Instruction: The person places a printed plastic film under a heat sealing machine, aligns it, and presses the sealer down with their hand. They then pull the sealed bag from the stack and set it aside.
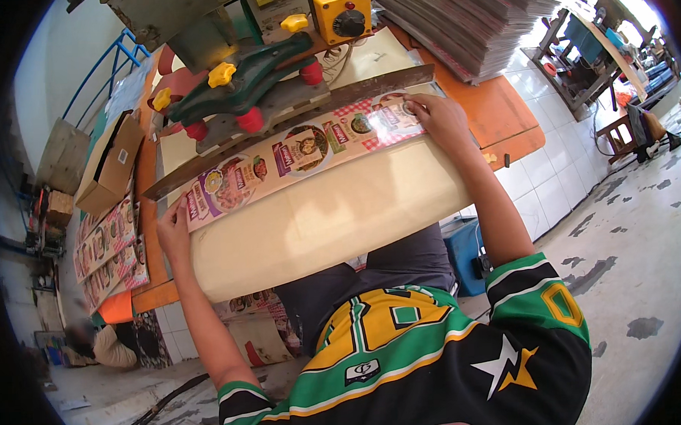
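A long glossy printed sheet (307, 149) with food pictures and a red checked pattern lies slantwise before me. Its far edge runs along the metal bar (291, 127) of a machine. Below the print spreads a plain pale-yellow surface (332, 205), curving down toward my lap; I cannot tell whether it belongs to the same sheet. My left hand (174, 233) is closed on the sheet's left end, thumb on top. At the far right end, my right hand (439, 121) pinches the sheet close to the bar. Behind the bar stands a dark green clamp frame (236, 84) with red feet.
Yellow knobs (221, 75) top the frame, beside a yellow control box (341, 15). A tall stack of sheets (461, 25) occupies the back right. An open cardboard box (110, 162) and printed sheets (106, 249) lie left. A blue container (465, 256) stands under the orange table (511, 118). Someone (114, 345) is at lower left.
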### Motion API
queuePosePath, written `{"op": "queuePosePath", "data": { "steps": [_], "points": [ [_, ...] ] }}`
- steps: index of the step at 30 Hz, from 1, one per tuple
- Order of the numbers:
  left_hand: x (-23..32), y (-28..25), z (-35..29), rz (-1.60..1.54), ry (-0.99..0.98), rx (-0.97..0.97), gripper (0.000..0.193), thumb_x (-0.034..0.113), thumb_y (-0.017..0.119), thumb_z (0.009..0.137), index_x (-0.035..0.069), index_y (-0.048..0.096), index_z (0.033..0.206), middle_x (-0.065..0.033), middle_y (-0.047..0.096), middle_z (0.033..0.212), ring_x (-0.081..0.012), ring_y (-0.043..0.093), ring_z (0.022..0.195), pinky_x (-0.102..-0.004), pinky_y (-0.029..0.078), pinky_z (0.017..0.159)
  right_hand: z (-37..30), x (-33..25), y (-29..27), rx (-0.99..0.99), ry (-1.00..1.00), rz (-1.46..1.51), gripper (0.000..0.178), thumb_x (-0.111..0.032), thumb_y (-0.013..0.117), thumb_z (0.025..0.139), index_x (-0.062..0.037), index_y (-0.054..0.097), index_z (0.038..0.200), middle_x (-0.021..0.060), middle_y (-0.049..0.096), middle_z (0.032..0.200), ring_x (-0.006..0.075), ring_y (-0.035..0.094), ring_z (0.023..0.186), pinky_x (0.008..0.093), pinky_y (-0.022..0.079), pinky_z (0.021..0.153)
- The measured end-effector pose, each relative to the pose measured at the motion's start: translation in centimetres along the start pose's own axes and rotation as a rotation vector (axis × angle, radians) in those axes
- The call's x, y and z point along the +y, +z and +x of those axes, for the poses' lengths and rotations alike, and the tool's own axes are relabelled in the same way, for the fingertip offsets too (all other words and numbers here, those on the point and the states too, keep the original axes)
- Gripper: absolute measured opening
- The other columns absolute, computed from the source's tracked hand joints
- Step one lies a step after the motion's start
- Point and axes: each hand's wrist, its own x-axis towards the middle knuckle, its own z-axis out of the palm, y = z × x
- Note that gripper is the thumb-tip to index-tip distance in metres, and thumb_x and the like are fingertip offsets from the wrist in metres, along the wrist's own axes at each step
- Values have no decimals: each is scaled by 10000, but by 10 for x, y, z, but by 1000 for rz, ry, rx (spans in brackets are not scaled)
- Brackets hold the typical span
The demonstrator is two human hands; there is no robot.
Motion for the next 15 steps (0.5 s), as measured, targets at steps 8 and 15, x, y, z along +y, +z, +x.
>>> {"op": "queuePosePath", "data": {
  "steps": [8,15],
  "points": [
    [5,1,-3,-44,9,13,349,323,647,1019,61,753,1223,-145,786,1018,-134,696,894,-288,518,816,1,2,1,-21,9,-21,287,-381,629,984,-219,776,1170,150,754,982,368,699,920,466,531,809],
    [-7,1,-1,-28,16,34,327,334,645,1016,103,761,1215,-156,779,993,-158,708,856,-296,521,789,0,-3,-2,-34,37,25,328,-406,620,986,-193,770,1186,157,755,1022,367,701,974,463,529,842]
  ]
}}
